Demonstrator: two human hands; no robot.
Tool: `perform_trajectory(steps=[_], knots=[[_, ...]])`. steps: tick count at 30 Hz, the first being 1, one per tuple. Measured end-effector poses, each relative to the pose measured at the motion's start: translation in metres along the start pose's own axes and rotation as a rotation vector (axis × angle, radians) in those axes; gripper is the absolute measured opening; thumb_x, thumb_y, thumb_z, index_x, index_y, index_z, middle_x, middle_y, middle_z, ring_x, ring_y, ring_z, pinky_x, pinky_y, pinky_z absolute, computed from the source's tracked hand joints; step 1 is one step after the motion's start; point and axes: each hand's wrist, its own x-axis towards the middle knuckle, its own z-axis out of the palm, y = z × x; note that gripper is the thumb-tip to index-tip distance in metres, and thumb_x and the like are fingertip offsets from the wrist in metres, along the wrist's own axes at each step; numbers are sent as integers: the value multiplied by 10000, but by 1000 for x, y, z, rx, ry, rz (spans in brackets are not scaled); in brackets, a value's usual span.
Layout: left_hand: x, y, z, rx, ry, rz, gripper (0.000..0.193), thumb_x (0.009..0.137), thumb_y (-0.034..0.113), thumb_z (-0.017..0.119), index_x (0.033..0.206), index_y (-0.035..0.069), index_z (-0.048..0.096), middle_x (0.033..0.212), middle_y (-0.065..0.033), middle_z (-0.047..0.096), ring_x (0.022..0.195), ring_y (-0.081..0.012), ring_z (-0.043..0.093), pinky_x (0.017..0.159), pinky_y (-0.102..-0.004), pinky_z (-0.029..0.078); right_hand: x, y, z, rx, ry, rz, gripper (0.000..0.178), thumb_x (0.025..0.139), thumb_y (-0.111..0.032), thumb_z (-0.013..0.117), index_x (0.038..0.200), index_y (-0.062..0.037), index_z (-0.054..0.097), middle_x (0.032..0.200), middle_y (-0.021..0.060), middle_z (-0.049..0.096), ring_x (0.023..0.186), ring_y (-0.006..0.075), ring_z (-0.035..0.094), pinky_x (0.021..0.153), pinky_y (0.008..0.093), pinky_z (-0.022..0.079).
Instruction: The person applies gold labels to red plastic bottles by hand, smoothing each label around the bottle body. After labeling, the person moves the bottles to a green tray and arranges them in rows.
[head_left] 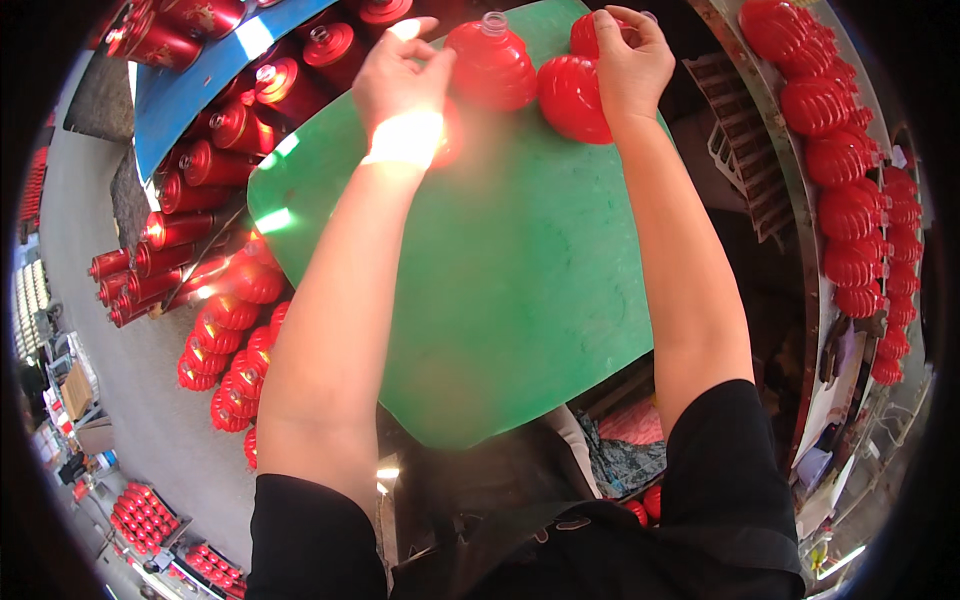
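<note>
On a green tabletop (pixel 530 270) stands a round, ribbed red bottle (pixel 492 68) with a short clear neck facing up. My left hand (pixel 402 85) is just left of it, fingers bent and apart, with nothing visible between them. Strong sunlight washes out that wrist, and another red round object (pixel 449 140) shows partly behind it. To the right, my right hand (pixel 636 62) has its thumb and fingers curled around a second red bottle (pixel 584 38), which is mostly hidden at the far edge. A third red bottle (pixel 573 98) lies beside my right wrist.
Tall red cylindrical containers (pixel 228 125) crowd the left side beside a blue panel (pixel 205 75). Clusters of red ribbed bottles (pixel 232 340) sit below them. More red bottles (pixel 848 210) line a curved ledge at right. A dark slatted rack (pixel 745 150) is beyond the table's right edge.
</note>
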Motion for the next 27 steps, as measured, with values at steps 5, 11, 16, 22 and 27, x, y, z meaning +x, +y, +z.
perform_trajectory(steps=[5,11,16,22,27], knots=[[23,22,20,345,-65,134,520,889,439,763,1294,116,709,872,-73,755,784,-196,713,777,-337,560,35,12,-49,-432,-71,3,859,833,-433,836,1474,19,485,1266,251,683,1159,335,683,1021,405,521],[12,36,35,545,-291,74,338,925,341,704,1145,86,674,1084,-156,753,1024,-349,715,907,-440,554,93,17,-59,-813,-550,-166,581,979,-483,641,1397,-86,565,1190,236,714,1162,399,669,976,462,523],[-56,26,-27,408,-218,118,268,918,254,701,1120,83,659,986,-204,729,906,-378,715,799,-475,564,85,16,-78,-736,-789,-286,310,977,-285,644,1172,-53,580,1005,234,705,971,432,693,814,476,545],[-229,28,-182,182,-25,-51,244,918,158,744,1140,87,671,929,-153,705,795,-318,702,684,-400,555,35,13,-111,-884,-793,-353,288,1030,-267,612,1239,-72,579,923,206,656,833,401,673,741,449,528],[-381,-2,-300,426,104,-180,226,912,121,760,1110,31,700,1021,-141,731,877,-278,737,738,-346,587,-87,-72,-135,-716,-1000,-351,141,996,-117,627,1004,-30,516,767,134,519,669,215,531,649,356,475]])
